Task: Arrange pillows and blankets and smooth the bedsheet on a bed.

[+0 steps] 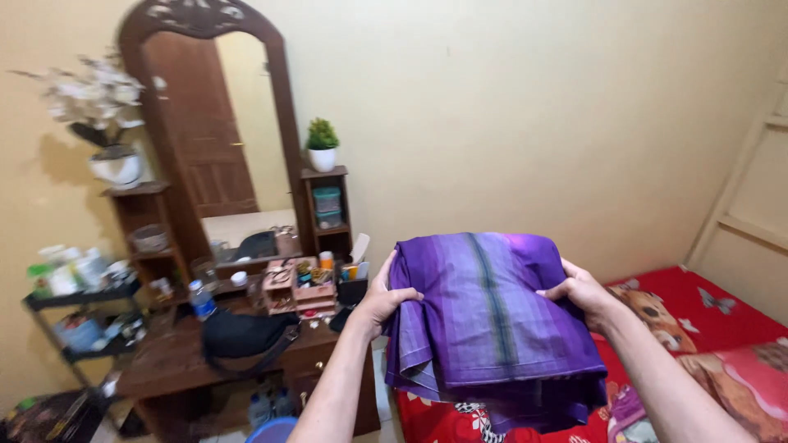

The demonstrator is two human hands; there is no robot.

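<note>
both hands grip a folded purple cloth [492, 320] held up in mid-air, the left hand [382, 302] pinching its left edge, the right hand [581, 291] clamped on its right edge. below the cloth lies a red bedsheet [706, 328]; left of the cloth stands a dresser [176, 353] with a mirror [238, 139], a black bag [242, 335] on top.

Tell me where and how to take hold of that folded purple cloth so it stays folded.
Probably best by its two upper side edges, one hand from each side, as the left hand and right hand hold it now. The purple cloth is folded into a thick pad whose layers hang loose at the bottom, so fingers pinching all layers near the top should keep the stack together.
</note>
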